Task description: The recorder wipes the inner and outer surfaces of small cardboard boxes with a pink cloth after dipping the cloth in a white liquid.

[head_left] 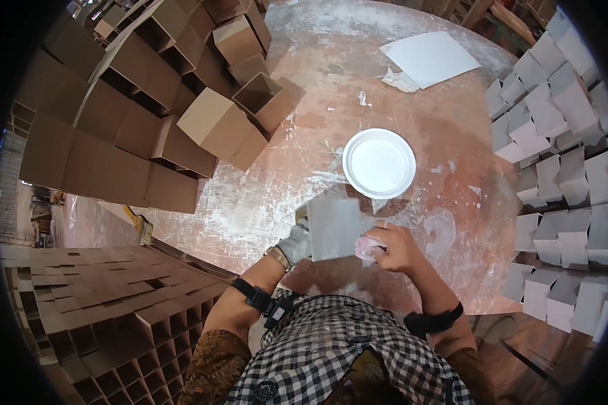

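Observation:
My left hand [294, 244], in a pale grey glove, grips a box [336, 228] from its left side. The box's upper face is coated whitish grey and looks slightly blurred. Close to the right side of the box, my bare right hand [393, 247] is closed around a pink pad [369, 248] that looks like a sponge. The pad seems just apart from the box. Beyond both hands stands a round white basin [380, 163] with white liquid or paste in it.
White smears mark the reddish-brown table [317, 128]. Brown cardboard boxes [223, 128] are stacked at the left, with more open ones [142, 344] at lower left. White-coated boxes [567, 169] line the right side. A white sheet [432, 57] lies at the far right.

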Tool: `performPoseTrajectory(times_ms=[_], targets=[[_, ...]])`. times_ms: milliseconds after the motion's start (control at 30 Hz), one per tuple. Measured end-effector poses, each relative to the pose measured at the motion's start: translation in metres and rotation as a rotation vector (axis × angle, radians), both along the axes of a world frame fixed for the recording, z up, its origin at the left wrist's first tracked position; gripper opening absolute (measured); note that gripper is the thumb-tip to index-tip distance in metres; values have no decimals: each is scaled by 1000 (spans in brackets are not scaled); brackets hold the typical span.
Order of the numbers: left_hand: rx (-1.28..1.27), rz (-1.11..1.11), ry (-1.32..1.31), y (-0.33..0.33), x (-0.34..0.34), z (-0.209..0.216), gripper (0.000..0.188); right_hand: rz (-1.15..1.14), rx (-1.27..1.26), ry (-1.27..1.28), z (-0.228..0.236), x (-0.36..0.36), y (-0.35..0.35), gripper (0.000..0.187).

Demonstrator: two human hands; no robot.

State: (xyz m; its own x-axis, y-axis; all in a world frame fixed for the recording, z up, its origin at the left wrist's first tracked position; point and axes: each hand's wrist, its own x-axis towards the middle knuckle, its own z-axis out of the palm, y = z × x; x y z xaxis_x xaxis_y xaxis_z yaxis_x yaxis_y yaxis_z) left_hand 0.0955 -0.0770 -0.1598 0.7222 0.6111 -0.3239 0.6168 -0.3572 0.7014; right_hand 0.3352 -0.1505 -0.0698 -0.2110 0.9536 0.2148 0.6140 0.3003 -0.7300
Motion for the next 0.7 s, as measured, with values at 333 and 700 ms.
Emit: performPoseTrajectory(times_ms=[333, 700], targets=[[179, -71, 108, 0, 6, 30, 51, -134, 93, -89, 4, -41, 7, 17], [71, 20, -279, -8, -7, -44, 48, 27, 346, -26, -1, -63, -12, 28]])
